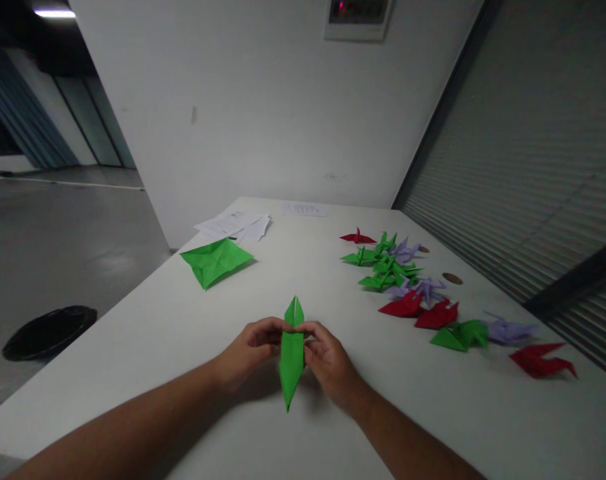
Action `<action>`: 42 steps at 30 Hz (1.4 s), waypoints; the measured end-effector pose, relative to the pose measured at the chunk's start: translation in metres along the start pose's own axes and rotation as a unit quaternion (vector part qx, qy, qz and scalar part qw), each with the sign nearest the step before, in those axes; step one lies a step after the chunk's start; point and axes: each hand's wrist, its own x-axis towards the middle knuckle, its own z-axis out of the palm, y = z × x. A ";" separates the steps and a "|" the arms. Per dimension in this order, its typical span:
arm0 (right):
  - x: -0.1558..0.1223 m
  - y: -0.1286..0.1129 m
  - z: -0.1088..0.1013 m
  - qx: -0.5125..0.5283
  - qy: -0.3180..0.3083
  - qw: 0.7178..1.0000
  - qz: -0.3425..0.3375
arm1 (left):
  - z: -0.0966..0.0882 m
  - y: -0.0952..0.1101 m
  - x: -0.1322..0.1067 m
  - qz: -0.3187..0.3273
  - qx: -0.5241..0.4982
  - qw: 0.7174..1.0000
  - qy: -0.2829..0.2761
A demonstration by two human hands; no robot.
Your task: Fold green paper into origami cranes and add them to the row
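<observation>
A long, narrow piece of folded green origami paper (291,360) is held over the near middle of the table, pointed at both ends. My left hand (253,347) pinches its left edge, and my right hand (329,357) pinches the right edge at the same height. A crease runs across the paper between my fingertips. Some fingertips are hidden behind it. To the left on the table lies a creased green sheet (217,259), partly unfolded.
On the right of the white table (303,267) sit several folded paper cranes, among them a red crane (540,360), a green crane (463,335) and a purple crane (507,329). Printed papers (235,225) lie at the back left. A black-lined bin (50,333) stands on the floor.
</observation>
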 end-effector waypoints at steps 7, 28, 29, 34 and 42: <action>-0.003 0.003 -0.001 -0.076 0.014 0.997 -0.017 | 0.001 0.001 0.001 0.014 0.025 0.999 0.025; 0.004 0.009 0.003 -0.083 0.085 0.993 -0.029 | -0.002 -0.008 0.004 0.028 0.136 0.988 0.062; 0.004 0.010 0.003 -0.077 0.088 0.993 -0.030 | -0.002 -0.009 0.005 0.031 0.132 0.989 0.065; 0.007 0.015 0.001 -0.060 0.096 0.993 -0.034 | -0.005 -0.014 0.008 0.054 0.111 0.989 0.080; 0.011 0.019 0.001 -0.020 0.090 0.996 -0.011 | 0.001 -0.007 0.008 0.057 0.072 0.992 0.090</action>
